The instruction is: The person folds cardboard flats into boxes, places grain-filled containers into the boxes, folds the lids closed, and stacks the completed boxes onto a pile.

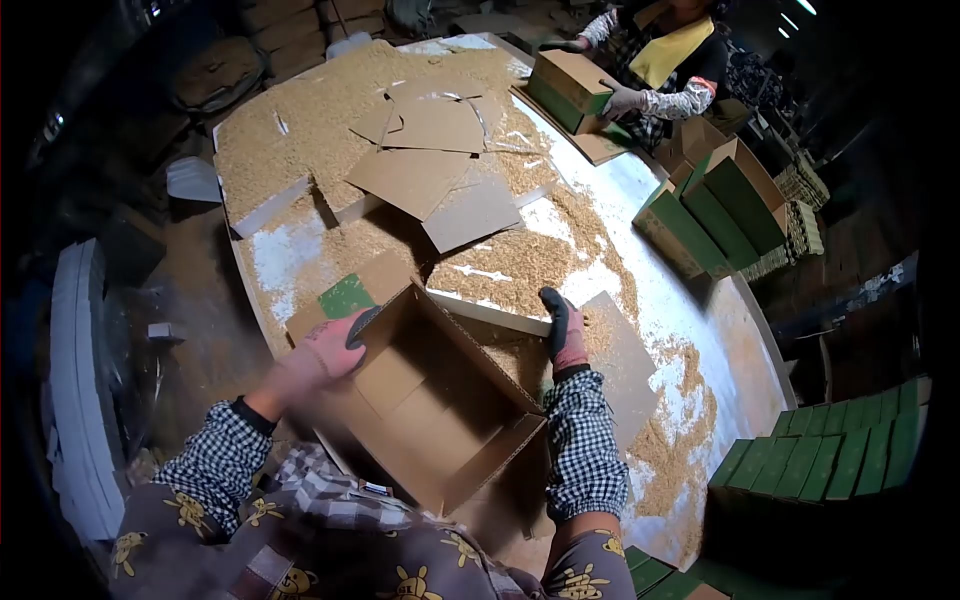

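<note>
An open cardboard box (430,400) with a bare brown inside is tilted between my forearms, at the table's near edge. My left hand (335,352), in a pink glove with dark fingertips, is closed on the box's upper left edge. Beside it lies a cardboard flap with a green patch (346,297). Beyond the box, a white strip (490,312) stands on edge against a heap of sawdust-like grains (530,265). My right hand (567,332), gloved alike, is closed at the strip's right end; part of its grip is hidden.
Loose cardboard sheets (425,125) lie on the grain-covered table (690,320). Across it, a co-worker's gloved hand (625,100) holds a green and brown box (570,85). Open green boxes (715,215) stand at the right edge, with rows of green cartons (820,460) nearer me.
</note>
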A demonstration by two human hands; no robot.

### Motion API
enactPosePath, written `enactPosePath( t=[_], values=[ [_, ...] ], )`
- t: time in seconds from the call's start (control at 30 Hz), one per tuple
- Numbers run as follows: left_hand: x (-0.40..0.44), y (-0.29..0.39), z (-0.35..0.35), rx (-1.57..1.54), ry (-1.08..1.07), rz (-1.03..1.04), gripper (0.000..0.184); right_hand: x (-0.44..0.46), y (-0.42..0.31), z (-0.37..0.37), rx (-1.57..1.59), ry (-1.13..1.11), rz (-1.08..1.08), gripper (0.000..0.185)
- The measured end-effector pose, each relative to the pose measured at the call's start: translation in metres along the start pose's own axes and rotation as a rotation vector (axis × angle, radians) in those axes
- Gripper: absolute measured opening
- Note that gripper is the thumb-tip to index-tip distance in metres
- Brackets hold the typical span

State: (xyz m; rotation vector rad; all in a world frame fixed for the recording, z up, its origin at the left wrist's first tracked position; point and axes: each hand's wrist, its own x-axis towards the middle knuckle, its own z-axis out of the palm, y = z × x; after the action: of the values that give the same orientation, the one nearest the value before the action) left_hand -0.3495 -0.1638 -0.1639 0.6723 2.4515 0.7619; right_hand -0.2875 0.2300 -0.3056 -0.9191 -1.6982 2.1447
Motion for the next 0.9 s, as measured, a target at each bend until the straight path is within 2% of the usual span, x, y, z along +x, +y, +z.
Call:
enactPosePath(
  t=[0.03,0.07,0.1,0.13,0.17,0.23,0.27,0.3,0.33,0.37,0.4,0.47,0.5,0.53,0.57,0.6,0.63,0.67,0.7,0.73,0.8,0.83,0.87,0.9],
  values=[
    [0.001,0.000,0.000,0.034,-0.038,-0.049,0.057,0.006,0.010,-0.009,0.007,0.065,-0.005,0.036],
    [0.000,-0.004,0.001,0.027,-0.034,-0.050,0.058,-0.023,-0.015,-0.005,0.283,0.114,-0.082,0.048],
    [0.001,-0.009,0.002,0.022,-0.044,-0.045,0.058,-0.045,-0.030,-0.011,0.431,0.191,-0.163,0.062],
    [0.003,-0.015,0.005,0.019,0.001,0.014,0.058,-0.071,-0.046,-0.021,0.299,0.290,-0.189,0.071],
    [0.003,-0.021,0.009,0.011,0.036,0.070,0.057,-0.105,-0.066,-0.033,0.291,0.263,-0.237,0.076],
    [0.009,-0.026,0.016,-0.098,0.067,0.171,0.055,-0.147,-0.072,-0.075,0.032,0.333,-0.432,0.063],
    [0.015,-0.027,0.018,-0.236,-0.014,0.204,0.054,-0.194,-0.109,-0.066,0.132,0.263,-0.318,0.054],
    [0.023,-0.026,0.021,-0.377,-0.099,0.228,0.054,-0.226,-0.118,-0.072,-0.069,0.225,-0.399,0.046],
    [0.035,-0.019,0.013,-0.355,-0.318,0.175,0.048,-0.257,-0.127,-0.078,-0.261,0.202,-0.490,0.039],
    [0.031,0.003,0.005,-0.379,-0.397,0.224,0.044,-0.289,-0.156,-0.055,0.402,0.100,-0.177,0.039],
    [0.041,0.009,0.017,-0.362,-0.413,0.285,0.042,-0.311,-0.149,-0.049,-0.019,0.222,-0.366,0.041],
    [0.051,0.029,0.038,-0.265,-0.447,0.331,0.043,-0.350,-0.159,-0.027,0.308,0.264,-0.159,0.044],
    [0.053,0.041,0.044,-0.181,-0.460,0.321,0.045,-0.362,-0.141,-0.007,0.056,0.327,-0.299,0.044],
    [0.059,0.045,0.053,-0.283,-0.575,0.309,0.043,-0.374,-0.123,0.013,-0.198,0.428,-0.424,0.045],
    [0.063,0.032,0.069,-0.429,-0.538,0.442,0.040,-0.382,-0.105,0.024,-0.582,0.426,-0.579,0.048],
    [0.063,0.029,0.077,-0.712,-0.607,0.270,0.038,-0.386,-0.090,0.030,-0.713,0.442,-0.587,0.052],
    [0.071,0.022,0.076,-0.632,-0.595,0.425,0.037,-0.388,-0.082,0.036,-0.843,0.456,-0.592,0.055],
    [0.078,0.018,0.071,-0.558,-0.568,0.577,0.038,-0.387,-0.074,0.032,-0.865,0.424,-0.688,0.058],
    [0.064,0.037,0.046,-0.439,-0.579,0.404,0.045,-0.386,-0.067,0.031,-0.886,0.391,-0.784,0.061],
    [0.056,0.044,0.037,-0.346,-0.574,0.425,0.047,-0.390,-0.064,0.032,-0.276,0.443,-0.506,0.064],
    [0.047,0.053,0.027,-0.193,-0.517,0.519,0.057,-0.398,-0.055,0.026,-0.454,0.457,-0.446,0.067],
    [0.046,0.056,0.025,-0.179,-0.528,0.507,0.058,-0.403,-0.051,0.023,-0.543,0.461,-0.417,0.069],
    [0.049,0.055,0.025,-0.111,-0.532,0.516,0.058,-0.400,-0.053,0.020,-0.480,0.447,-0.408,0.068],
    [0.056,0.053,0.027,-0.040,-0.533,0.530,0.057,-0.396,-0.065,0.016,-0.627,0.418,-0.413,0.068]
  ],
)
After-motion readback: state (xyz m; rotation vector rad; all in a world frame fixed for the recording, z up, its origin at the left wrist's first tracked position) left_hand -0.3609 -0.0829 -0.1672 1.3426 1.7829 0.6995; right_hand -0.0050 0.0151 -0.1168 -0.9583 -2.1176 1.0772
